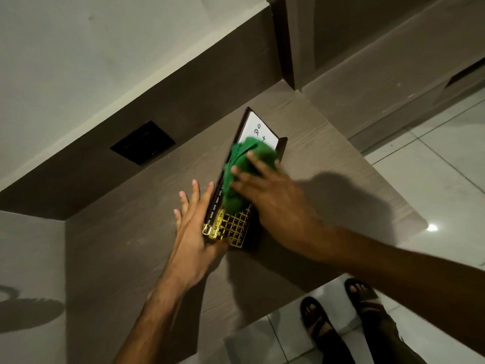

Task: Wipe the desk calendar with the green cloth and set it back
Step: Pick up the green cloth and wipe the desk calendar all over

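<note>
- Calendar stands on the wooden desk near the wall, its front face tilted up, with gold day grid and month tabs at the near end and a white note panel at the far end.
- Left hand lies flat and unclenched against the calendar's back edge, fingers straight, bracing it rather than gripping.
- Right hand presses the green cloth onto the middle of the face, fingers spread over it.
- Wiping looks to be the step in hand; the near grid and the far panel show uncovered.
- Next, I judge, the cloth should sweep along the face while the brace holds, then the calendar gets squared back in place.
</note>
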Available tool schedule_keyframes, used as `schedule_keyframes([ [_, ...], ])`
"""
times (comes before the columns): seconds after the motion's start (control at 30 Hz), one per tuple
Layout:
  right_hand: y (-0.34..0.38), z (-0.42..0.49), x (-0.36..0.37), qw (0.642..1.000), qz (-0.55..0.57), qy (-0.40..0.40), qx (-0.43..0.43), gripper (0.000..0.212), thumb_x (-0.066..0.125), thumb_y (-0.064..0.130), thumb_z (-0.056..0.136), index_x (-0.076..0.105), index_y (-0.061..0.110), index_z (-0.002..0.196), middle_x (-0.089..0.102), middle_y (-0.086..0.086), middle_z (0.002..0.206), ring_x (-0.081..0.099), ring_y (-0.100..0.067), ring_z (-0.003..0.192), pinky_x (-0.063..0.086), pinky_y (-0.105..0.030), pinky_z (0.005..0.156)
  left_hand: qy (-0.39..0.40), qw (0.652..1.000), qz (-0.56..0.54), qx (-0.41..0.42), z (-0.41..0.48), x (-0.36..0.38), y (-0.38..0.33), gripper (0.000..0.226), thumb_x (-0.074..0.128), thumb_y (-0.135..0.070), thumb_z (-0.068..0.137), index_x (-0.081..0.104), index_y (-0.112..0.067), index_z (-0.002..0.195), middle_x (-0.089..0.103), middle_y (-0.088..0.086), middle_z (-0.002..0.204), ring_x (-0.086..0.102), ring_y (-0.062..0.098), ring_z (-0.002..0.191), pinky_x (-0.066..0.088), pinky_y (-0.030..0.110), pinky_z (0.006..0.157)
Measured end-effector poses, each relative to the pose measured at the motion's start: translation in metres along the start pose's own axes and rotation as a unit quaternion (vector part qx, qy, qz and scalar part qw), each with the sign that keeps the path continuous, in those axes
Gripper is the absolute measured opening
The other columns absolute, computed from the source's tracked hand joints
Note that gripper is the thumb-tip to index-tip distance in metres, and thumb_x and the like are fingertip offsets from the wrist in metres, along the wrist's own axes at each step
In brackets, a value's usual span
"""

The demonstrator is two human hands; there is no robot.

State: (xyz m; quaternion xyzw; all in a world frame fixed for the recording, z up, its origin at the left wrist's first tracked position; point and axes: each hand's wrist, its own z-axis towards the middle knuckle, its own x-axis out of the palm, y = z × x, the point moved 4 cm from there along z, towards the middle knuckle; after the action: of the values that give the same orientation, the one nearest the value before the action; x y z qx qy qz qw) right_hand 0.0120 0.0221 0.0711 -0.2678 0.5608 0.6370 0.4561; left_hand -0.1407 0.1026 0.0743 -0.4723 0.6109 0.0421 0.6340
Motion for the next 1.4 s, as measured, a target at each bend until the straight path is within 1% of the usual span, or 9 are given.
schedule_keyframes([
  [0.07,0.033,-0.017,0.006,0.996,0.023,-0.001,-0.090,0.058,0.071,0.007,0.077,0.056,0.016,0.132,0.048,-0.005,0.146,0.026,-0.035,0.142,0.026,-0.067,0.107,-0.001,1.000,-0.003,0.002,-0.001,0.000,0.003,0.109,0.078,-0.020,0.075,0.002,-0.035,0.151,-0.014,-0.005,0.161,-0.023,0.018,0.146,-0.014,0.053,0.117],
  [0.17,0.037,-0.018,0.006,0.990,-0.009,0.019,-0.140,0.051,0.057,0.009,0.082,0.055,0.018,0.132,0.049,-0.003,0.146,0.025,-0.033,0.143,0.025,-0.063,0.110,0.007,1.000,-0.005,0.004,-0.001,0.000,0.005,0.109,0.077,-0.021,0.075,-0.001,-0.037,0.149,-0.015,-0.005,0.161,-0.023,0.018,0.146,-0.014,0.052,0.118],
  [0.23,0.009,0.004,-0.004,0.996,-0.012,-0.015,-0.088,0.059,0.047,0.000,0.079,0.054,0.018,0.134,0.048,-0.003,0.146,0.026,-0.033,0.143,0.024,-0.060,0.112,0.000,1.000,-0.001,-0.003,0.000,0.000,0.005,0.111,0.079,-0.017,0.073,0.002,-0.041,0.150,-0.015,-0.007,0.161,-0.023,0.016,0.145,-0.014,0.051,0.117],
  [0.4,-0.052,0.020,-0.006,0.993,0.042,-0.095,0.062,0.065,0.059,-0.009,0.082,0.049,0.023,0.138,0.041,0.000,0.151,0.026,-0.029,0.143,0.029,-0.058,0.110,-0.004,1.000,-0.005,0.003,0.000,0.003,0.000,0.112,0.079,-0.015,0.074,0.001,-0.047,0.148,-0.014,-0.006,0.161,-0.024,0.016,0.145,-0.017,0.047,0.115],
  [0.7,-0.021,-0.019,0.033,0.989,0.078,-0.063,-0.112,0.072,0.063,-0.010,0.076,0.043,0.012,0.142,0.041,-0.009,0.151,0.021,-0.032,0.144,0.028,-0.061,0.110,-0.007,1.000,-0.010,0.000,-0.001,0.004,0.001,0.110,0.078,-0.014,0.074,0.004,-0.040,0.151,-0.011,-0.005,0.162,-0.021,0.017,0.146,-0.013,0.052,0.117],
  [0.9,-0.054,-0.016,0.028,0.992,0.056,-0.069,0.086,0.067,0.058,-0.012,0.080,0.045,0.014,0.141,0.039,-0.007,0.151,0.018,-0.029,0.145,0.022,-0.060,0.114,0.000,1.000,-0.010,0.000,-0.002,0.004,-0.003,0.110,0.075,-0.011,0.075,0.001,-0.045,0.149,-0.013,-0.004,0.161,-0.021,0.019,0.146,-0.015,0.050,0.116],
  [1.07,-0.016,-0.026,0.032,0.988,0.124,-0.047,-0.079,0.073,0.063,-0.010,0.073,0.045,0.012,0.140,0.044,-0.007,0.149,0.027,-0.028,0.143,0.025,-0.053,0.113,-0.004,1.000,-0.009,-0.002,-0.001,0.004,-0.002,0.110,0.077,-0.010,0.075,0.002,-0.040,0.150,-0.013,-0.006,0.161,-0.020,0.018,0.147,-0.012,0.051,0.118],
  [1.27,-0.050,0.007,0.011,0.971,0.186,-0.085,0.127,0.058,0.060,-0.006,0.080,0.052,0.010,0.135,0.055,-0.009,0.139,0.047,-0.021,0.131,0.038,-0.043,0.109,-0.002,1.000,-0.009,-0.011,-0.001,0.005,-0.003,0.112,0.076,-0.009,0.075,0.001,-0.047,0.148,-0.013,-0.009,0.160,-0.020,0.015,0.146,-0.014,0.046,0.116],
  [1.4,-0.040,0.008,0.004,0.959,0.212,-0.067,0.175,0.045,0.057,0.001,0.083,0.059,0.017,0.126,0.067,-0.004,0.119,0.063,-0.021,0.107,0.052,-0.040,0.094,-0.001,1.000,-0.009,-0.014,-0.001,0.004,-0.003,0.112,0.076,-0.008,0.074,0.001,-0.044,0.149,-0.013,-0.008,0.161,-0.021,0.016,0.146,-0.014,0.050,0.117],
])
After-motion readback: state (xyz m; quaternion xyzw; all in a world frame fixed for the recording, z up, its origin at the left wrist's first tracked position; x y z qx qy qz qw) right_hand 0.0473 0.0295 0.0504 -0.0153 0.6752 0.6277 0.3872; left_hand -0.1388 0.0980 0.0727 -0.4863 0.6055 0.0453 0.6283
